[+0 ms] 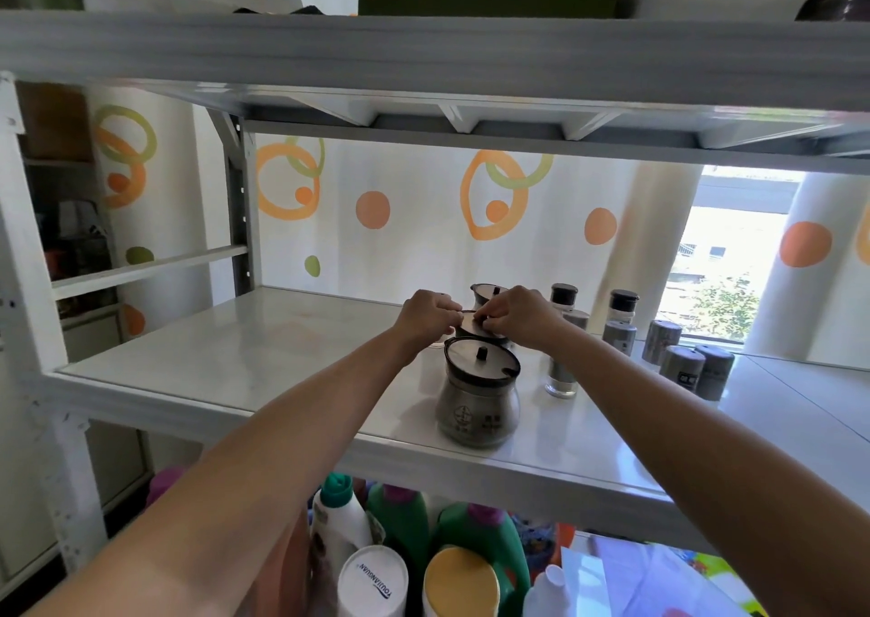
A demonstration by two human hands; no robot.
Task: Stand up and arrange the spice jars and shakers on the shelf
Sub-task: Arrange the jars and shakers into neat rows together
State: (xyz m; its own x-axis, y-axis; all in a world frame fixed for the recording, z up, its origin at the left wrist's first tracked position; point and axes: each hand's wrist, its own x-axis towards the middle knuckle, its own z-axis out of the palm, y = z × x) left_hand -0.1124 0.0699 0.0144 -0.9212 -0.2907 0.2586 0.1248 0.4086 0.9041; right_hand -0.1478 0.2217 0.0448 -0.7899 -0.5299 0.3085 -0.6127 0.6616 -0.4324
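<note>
Both bare arms reach forward from the lower corners, almost straight, and converge toward the middle. The left hand [430, 317] lies knuckles up, its fingers curled, with the fingertips at the rim of a round grey metal jar lid [472, 328]. The right hand [518, 317] faces it, fingers curled, thumb and forefinger pinching at the lid's centre. The fingertips nearly meet.

glossy white shelf [263, 348], brushed-metal jar [478, 409]
</note>
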